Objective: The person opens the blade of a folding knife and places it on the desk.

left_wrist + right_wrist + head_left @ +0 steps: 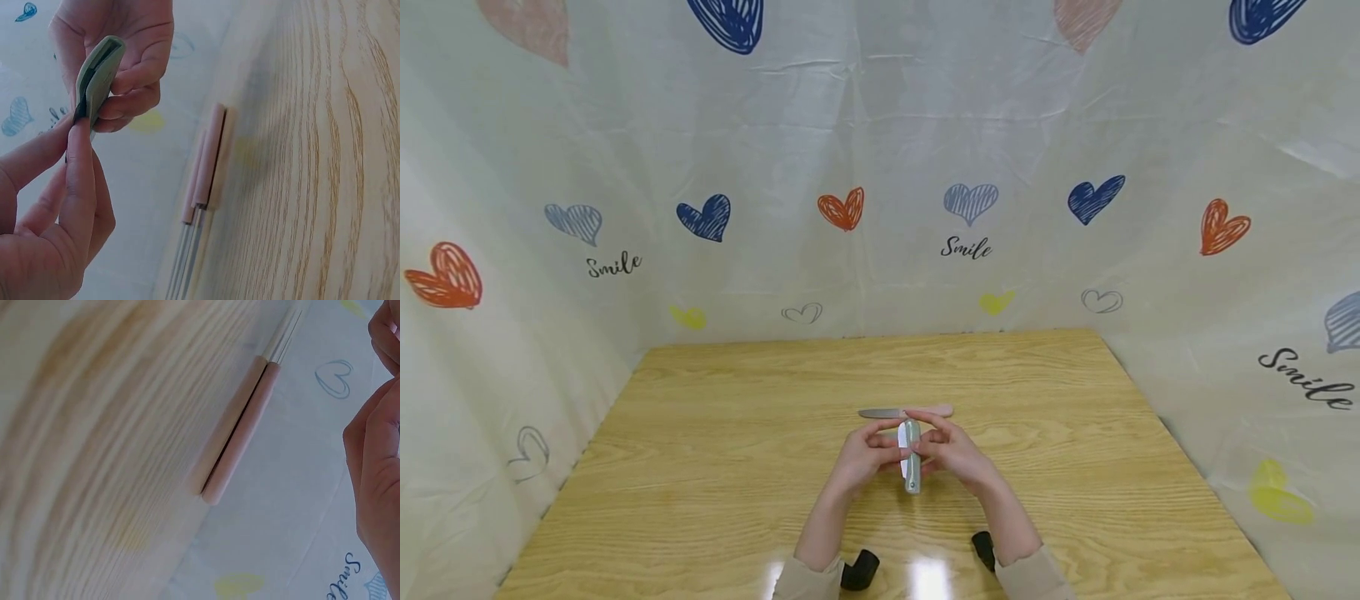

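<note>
A folding knife with a pale green handle (913,477) is held upright between both hands above the table. My left hand (861,458) pinches its blade side between thumb and fingers. On the other side, my right hand (957,454) grips the handle. The left wrist view shows the slotted green handle (103,75) in the right hand (140,44), with left fingertips at its lower part. How far the blade is out cannot be made out. Just beyond the hands, a knife with a pink handle (937,410) lies on the table, its grey blade pointing left.
The wood-grain table (715,467) reaches back to a pale curtain (910,150) printed with hearts, which also hangs at both sides. Black wrist-camera pieces (860,571) sit by the sleeves. In the right wrist view, the pink knife handle (240,437) shows with its reflection.
</note>
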Demonstrator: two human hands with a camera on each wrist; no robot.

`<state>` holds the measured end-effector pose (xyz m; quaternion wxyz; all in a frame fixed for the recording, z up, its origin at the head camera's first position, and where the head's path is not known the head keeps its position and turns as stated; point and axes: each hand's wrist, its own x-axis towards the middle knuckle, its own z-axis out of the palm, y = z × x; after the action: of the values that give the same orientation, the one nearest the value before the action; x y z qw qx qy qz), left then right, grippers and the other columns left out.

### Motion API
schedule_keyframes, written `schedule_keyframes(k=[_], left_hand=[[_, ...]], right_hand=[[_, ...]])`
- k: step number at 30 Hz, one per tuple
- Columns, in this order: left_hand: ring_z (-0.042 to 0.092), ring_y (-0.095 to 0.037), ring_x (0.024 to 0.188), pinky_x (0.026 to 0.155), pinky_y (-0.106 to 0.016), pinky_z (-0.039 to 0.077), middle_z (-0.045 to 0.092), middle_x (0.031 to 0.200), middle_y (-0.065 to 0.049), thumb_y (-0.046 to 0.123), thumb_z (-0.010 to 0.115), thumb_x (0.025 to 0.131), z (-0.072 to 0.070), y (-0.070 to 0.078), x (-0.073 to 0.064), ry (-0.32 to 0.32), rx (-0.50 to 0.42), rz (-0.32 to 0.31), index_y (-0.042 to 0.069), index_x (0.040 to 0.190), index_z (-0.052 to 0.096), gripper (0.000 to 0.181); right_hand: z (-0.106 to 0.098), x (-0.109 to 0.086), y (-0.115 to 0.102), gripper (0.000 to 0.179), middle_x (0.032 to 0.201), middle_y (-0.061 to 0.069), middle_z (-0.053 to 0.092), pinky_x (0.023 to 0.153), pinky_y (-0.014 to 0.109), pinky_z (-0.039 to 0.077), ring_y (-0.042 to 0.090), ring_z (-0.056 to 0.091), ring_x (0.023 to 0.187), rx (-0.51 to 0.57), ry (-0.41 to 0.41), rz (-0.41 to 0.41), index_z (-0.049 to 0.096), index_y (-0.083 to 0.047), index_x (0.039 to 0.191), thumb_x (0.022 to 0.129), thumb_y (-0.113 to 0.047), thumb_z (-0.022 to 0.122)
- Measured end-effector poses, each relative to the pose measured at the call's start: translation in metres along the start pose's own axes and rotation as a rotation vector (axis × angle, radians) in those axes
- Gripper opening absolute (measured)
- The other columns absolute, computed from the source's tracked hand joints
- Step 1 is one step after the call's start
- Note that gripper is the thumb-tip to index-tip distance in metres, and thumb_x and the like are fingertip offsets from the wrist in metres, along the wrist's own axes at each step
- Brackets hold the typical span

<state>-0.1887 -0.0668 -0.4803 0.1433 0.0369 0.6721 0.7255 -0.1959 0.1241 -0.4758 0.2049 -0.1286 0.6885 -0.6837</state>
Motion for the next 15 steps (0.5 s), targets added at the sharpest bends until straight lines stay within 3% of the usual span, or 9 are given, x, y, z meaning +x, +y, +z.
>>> schedule_keyframes(k=[3,9,15], left_hand=[[0.065,-0.013,0.073,0.084,-0.051,0.057,0.061,0.080,-0.003,-0.006,0.067,0.088,-0.0003,-0.0012,0.0001,0.013,-0.003,0.009,-0.006,0.134,0.052,0.049],[0.066,-0.014,0.075,0.083,-0.050,0.058,0.066,0.089,-0.015,-0.007,0.065,0.089,0.0017,-0.0008,0.0000,0.019,-0.004,0.028,-0.007,0.135,0.052,0.047],[0.065,-0.014,0.075,0.083,-0.050,0.058,0.065,0.088,-0.011,-0.006,0.066,0.088,0.0029,0.0019,-0.0014,0.036,-0.004,0.024,-0.007,0.134,0.052,0.048]], right_hand=[[-0.0007,-0.0008,-0.0012,0.056,0.088,0.005,0.059,0.076,0.046,0.058,0.017,0.060,0.079,0.007,0.010,0.005,0.035,0.001,0.148,0.097,-0.005,0.056],[-0.0029,-0.0007,-0.0011,0.053,0.089,0.006,0.057,0.074,0.042,0.058,0.018,0.059,0.080,0.007,0.030,0.011,0.039,0.001,0.146,0.096,-0.007,0.057],[-0.0032,-0.0003,-0.0004,0.050,0.089,0.006,0.056,0.076,0.046,0.058,0.018,0.060,0.080,0.017,0.038,0.009,0.041,-0.001,0.143,0.096,-0.006,0.058]])
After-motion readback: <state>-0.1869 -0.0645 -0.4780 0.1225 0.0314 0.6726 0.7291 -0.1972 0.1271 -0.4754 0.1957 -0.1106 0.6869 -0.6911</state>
